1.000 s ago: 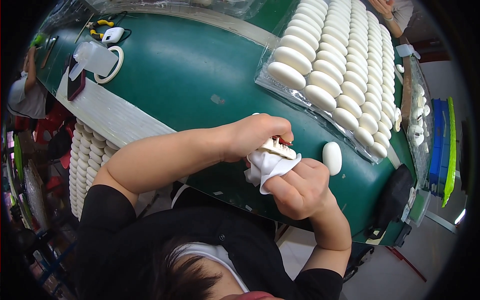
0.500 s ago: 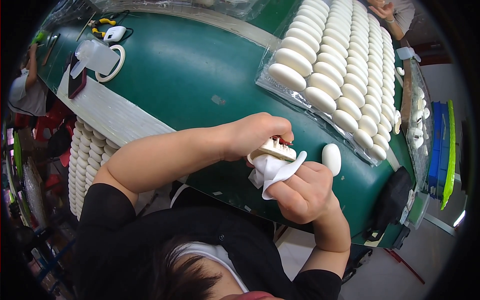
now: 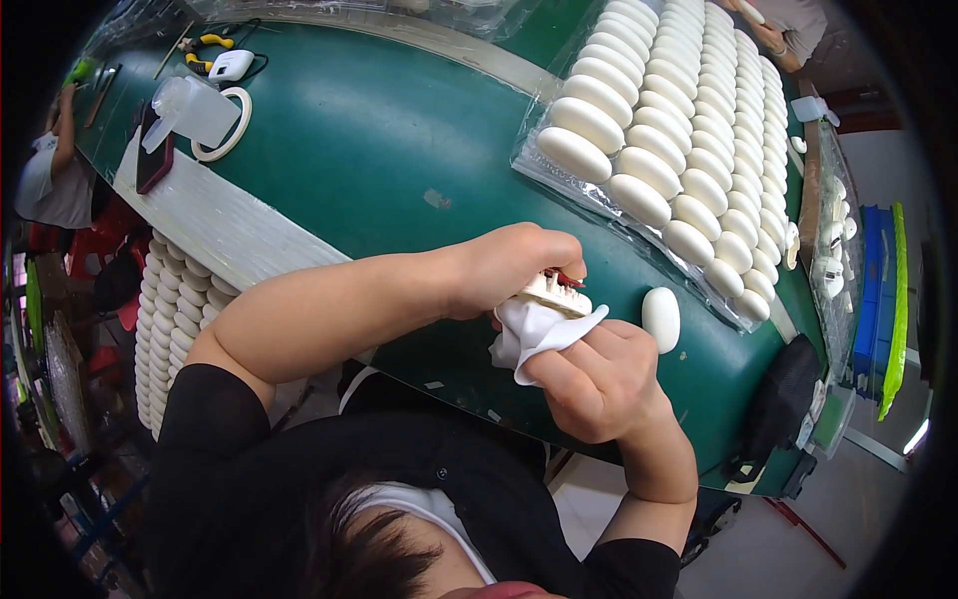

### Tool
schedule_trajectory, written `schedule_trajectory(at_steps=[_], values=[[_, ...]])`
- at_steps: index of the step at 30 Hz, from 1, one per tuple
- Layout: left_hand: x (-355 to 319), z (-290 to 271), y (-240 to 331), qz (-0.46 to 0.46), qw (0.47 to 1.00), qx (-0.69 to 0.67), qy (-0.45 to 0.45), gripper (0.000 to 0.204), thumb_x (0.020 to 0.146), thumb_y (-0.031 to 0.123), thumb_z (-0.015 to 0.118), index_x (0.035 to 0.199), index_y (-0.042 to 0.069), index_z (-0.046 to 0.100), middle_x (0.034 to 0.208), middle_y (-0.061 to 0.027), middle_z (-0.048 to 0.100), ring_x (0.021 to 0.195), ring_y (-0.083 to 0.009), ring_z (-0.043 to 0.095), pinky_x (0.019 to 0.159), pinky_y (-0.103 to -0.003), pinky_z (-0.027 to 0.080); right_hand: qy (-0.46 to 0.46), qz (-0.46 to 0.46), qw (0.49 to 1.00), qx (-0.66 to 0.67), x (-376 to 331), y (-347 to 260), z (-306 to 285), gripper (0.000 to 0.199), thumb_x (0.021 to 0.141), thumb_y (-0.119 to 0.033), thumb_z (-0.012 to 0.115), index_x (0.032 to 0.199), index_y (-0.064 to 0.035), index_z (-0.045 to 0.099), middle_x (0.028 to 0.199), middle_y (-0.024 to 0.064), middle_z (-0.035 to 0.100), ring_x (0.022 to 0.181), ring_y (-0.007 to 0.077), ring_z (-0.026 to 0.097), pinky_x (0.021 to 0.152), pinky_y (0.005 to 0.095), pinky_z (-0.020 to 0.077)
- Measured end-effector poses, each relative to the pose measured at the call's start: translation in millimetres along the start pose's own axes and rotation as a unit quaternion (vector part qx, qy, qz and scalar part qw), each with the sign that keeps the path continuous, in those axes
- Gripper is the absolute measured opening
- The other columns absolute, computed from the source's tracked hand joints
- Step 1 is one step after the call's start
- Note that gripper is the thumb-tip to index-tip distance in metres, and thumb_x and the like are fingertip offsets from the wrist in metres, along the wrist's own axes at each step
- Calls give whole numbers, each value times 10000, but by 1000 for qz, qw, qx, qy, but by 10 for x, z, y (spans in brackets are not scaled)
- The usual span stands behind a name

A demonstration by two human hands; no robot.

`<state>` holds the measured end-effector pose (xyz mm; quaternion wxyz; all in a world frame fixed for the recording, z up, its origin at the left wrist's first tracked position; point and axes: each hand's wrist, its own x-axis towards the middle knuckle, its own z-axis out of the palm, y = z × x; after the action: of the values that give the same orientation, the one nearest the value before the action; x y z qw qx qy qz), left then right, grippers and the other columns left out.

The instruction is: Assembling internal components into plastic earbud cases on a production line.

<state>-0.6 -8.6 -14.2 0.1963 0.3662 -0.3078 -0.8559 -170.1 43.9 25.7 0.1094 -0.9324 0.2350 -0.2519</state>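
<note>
My left hand (image 3: 519, 265) is closed on a cream plastic housing half (image 3: 556, 296), whose upper side carries small upright posts and something red under my thumb. Against the housing's underside my right hand (image 3: 604, 384) presses a white cloth (image 3: 539, 334). The fingers of that hand are curled into the cloth, and its folds hide where they touch the plastic. Just beyond my right knuckles a single white oval shell (image 3: 661, 319) rests on the green table (image 3: 329, 130).
Rows of white oval shells (image 3: 649, 135) cover clear plastic at the right. A dark pouch (image 3: 783, 404) lies at the near right edge. At the far left are a clear container (image 3: 195, 112), a phone (image 3: 155, 160) and a cream ring (image 3: 242, 125). Other people work at both far sides.
My right hand has shifted slightly left and up with the cloth, which is bunched closer under the housing. My left hand stays almost still. At the far right, another person's hand now holds a white piece.
</note>
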Motion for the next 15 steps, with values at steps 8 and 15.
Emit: schedule_trajectory(at_steps=[8,15], values=[[-19,25,28,2,1000,17,1,267,816,239,529,660,39,613,656,-23,569,593,-92,497,576,-258,385,4,-11,1000,4,12,10,-22,235,665,-180,676,866,-86,600,722,2,605,575,146,572,490,260,430],[-7,-27,7,28,998,52,-15,291,794,330,519,791,54,613,719,-66,581,545,-161,511,430,-323,391,15,-18,1000,2,16,4,-9,244,686,-188,673,890,-83,591,723,9,601,582,149,575,494,267,434]])
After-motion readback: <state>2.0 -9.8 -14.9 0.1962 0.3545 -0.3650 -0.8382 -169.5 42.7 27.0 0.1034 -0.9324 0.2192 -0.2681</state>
